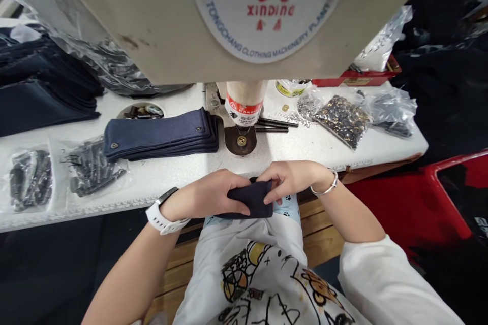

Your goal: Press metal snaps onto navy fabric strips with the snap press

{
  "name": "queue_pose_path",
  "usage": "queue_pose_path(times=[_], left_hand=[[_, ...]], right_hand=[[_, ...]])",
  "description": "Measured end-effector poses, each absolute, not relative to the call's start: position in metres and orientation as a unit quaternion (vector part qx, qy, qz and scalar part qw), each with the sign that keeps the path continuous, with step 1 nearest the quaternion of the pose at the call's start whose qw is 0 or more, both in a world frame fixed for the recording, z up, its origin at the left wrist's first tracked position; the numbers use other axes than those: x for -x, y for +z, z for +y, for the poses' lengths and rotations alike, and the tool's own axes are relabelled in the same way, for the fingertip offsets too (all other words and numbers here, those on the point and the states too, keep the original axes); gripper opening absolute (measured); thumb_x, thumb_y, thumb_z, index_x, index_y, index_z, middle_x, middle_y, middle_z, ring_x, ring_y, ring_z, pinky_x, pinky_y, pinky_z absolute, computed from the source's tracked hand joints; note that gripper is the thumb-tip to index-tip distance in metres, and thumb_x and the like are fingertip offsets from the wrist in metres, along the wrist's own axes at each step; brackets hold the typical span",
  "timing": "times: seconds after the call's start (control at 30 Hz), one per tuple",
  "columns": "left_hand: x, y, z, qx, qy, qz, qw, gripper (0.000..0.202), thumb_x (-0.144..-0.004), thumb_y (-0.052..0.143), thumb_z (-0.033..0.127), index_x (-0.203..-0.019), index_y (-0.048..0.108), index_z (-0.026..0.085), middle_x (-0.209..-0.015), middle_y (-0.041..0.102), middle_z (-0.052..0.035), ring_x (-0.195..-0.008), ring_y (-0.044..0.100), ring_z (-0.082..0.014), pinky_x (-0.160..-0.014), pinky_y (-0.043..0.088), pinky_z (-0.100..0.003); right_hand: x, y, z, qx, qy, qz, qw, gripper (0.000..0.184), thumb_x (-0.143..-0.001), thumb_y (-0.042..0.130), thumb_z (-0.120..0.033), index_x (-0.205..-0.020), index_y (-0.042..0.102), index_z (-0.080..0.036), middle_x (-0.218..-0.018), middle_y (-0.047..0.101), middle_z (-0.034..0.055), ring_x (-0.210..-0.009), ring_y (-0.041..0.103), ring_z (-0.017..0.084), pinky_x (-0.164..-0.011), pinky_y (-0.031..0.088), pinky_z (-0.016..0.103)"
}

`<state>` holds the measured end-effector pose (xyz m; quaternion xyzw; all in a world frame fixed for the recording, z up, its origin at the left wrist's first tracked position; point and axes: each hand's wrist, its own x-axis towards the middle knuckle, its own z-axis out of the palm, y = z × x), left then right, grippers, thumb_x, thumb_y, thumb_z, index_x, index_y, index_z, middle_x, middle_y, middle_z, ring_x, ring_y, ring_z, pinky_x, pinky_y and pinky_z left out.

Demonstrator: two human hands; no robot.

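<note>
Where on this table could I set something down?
White tabletop lies free right of the press anvil, below the rivet bag. Another strip runs between the denim stack and the left hand, which holds dark cloth with the right hand. Behind the anvil, threaded rods and more bags crowd it.

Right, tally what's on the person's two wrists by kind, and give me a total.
White smartwatch: 1
Silver bracelet: 1
Total: 2
</note>
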<state>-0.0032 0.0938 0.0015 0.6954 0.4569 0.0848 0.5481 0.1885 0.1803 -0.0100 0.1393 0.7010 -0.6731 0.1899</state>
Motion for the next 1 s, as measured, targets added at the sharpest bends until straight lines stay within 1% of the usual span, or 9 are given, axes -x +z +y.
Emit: queue_pose_path(times=[0.2,0.3,0.4,0.47,0.53,0.6,0.77,0.87,1.0], left_hand=[[0.004,-0.011,0.095,-0.671,0.041,0.39,0.629,0.021,-0.076,0.054,0.033,-0.066,0.056,0.015,-0.055,0.047,0.0041,-0.05,0.039,-0.0081,-0.046,0.029,-0.02],[0.007,-0.014,0.096,-0.668,0.062,0.417,0.613,0.029,-0.082,0.047,0.038,-0.067,0.058,0.016,-0.059,0.051,0.0017,-0.055,0.044,-0.0107,-0.051,0.035,-0.022],[0.009,-0.01,0.096,-0.716,0.132,0.449,0.519,0.027,-0.082,0.049,0.035,-0.068,0.062,0.017,-0.084,0.058,-0.0042,-0.081,0.053,-0.0174,-0.073,0.045,-0.027],[0.008,-0.006,0.095,-0.742,0.165,0.439,0.479,0.022,-0.083,0.048,0.031,-0.077,0.065,0.019,-0.107,0.056,-0.0064,-0.101,0.051,-0.02,-0.089,0.042,-0.031],[0.004,-0.001,0.093,-0.756,0.167,0.42,0.475,0.023,-0.086,0.043,0.026,-0.089,0.065,0.02,-0.117,0.054,-0.0062,-0.107,0.051,-0.0191,-0.094,0.039,-0.031],[-0.001,0.001,0.093,-0.77,0.158,0.42,0.454,0.025,-0.088,0.039,0.022,-0.094,0.063,0.02,-0.109,0.059,-0.0061,-0.1,0.054,-0.0183,-0.09,0.04,-0.031],[-0.006,-0.001,0.096,-0.788,0.146,0.473,0.365,0.022,-0.085,0.039,0.019,-0.071,0.055,0.016,-0.065,0.057,-0.001,-0.065,0.051,-0.0139,-0.073,0.038,-0.03],[-0.005,-0.003,0.097,-0.777,0.172,0.472,0.38,0.022,-0.086,0.039,0.022,-0.07,0.054,0.016,-0.065,0.055,-0.0005,-0.063,0.049,-0.0126,-0.065,0.036,-0.027],[0.001,-0.007,0.099,-0.727,0.144,0.488,0.461,0.025,-0.083,0.046,0.033,-0.066,0.055,0.016,-0.059,0.05,0.0019,-0.057,0.044,-0.0104,-0.055,0.033,-0.023]], right_hand=[[-0.187,-0.005,0.183,-0.124,-0.64,0.744,0.149,0.013,-0.077,0.061,-0.025,-0.077,0.057,-0.013,-0.056,0.054,-0.0044,-0.052,0.052,0.006,-0.049,0.041,0.017],[-0.189,-0.007,0.187,-0.146,-0.65,0.736,0.122,0.011,-0.077,0.06,-0.024,-0.077,0.056,-0.013,-0.057,0.054,-0.0045,-0.053,0.053,0.006,-0.051,0.042,0.017],[-0.189,-0.01,0.189,-0.154,-0.673,0.714,0.115,0.013,-0.076,0.06,-0.025,-0.081,0.057,-0.013,-0.064,0.058,-0.0032,-0.058,0.055,0.007,-0.053,0.044,0.018],[-0.188,-0.01,0.19,-0.138,-0.665,0.724,0.12,0.017,-0.072,0.064,-0.025,-0.083,0.059,-0.013,-0.068,0.058,-0.0032,-0.061,0.054,0.007,-0.055,0.043,0.018],[-0.185,-0.008,0.191,-0.109,-0.637,0.752,0.131,0.019,-0.068,0.068,-0.023,-0.082,0.061,-0.013,-0.067,0.057,-0.0045,-0.06,0.05,0.006,-0.055,0.04,0.017],[-0.182,-0.005,0.191,-0.083,-0.613,0.772,0.145,0.019,-0.066,0.07,-0.023,-0.08,0.062,-0.013,-0.064,0.054,-0.0055,-0.059,0.046,0.005,-0.053,0.037,0.016],[-0.178,-0.001,0.192,-0.122,-0.596,0.784,0.121,0.023,-0.068,0.07,-0.033,-0.072,0.059,-0.013,-0.058,0.044,-0.0071,-0.055,0.039,0.005,-0.049,0.032,0.017],[-0.177,-0.003,0.193,-0.126,-0.589,0.792,0.096,0.022,-0.066,0.071,-0.029,-0.065,0.056,-0.013,-0.054,0.039,-0.008,-0.053,0.035,0.004,-0.047,0.029,0.017],[-0.173,-0.014,0.198,-0.095,-0.609,0.781,0.102,0.01,-0.072,0.066,-0.021,-0.075,0.062,-0.012,-0.06,0.05,-0.0059,-0.058,0.043,0.006,-0.053,0.034,0.018]])
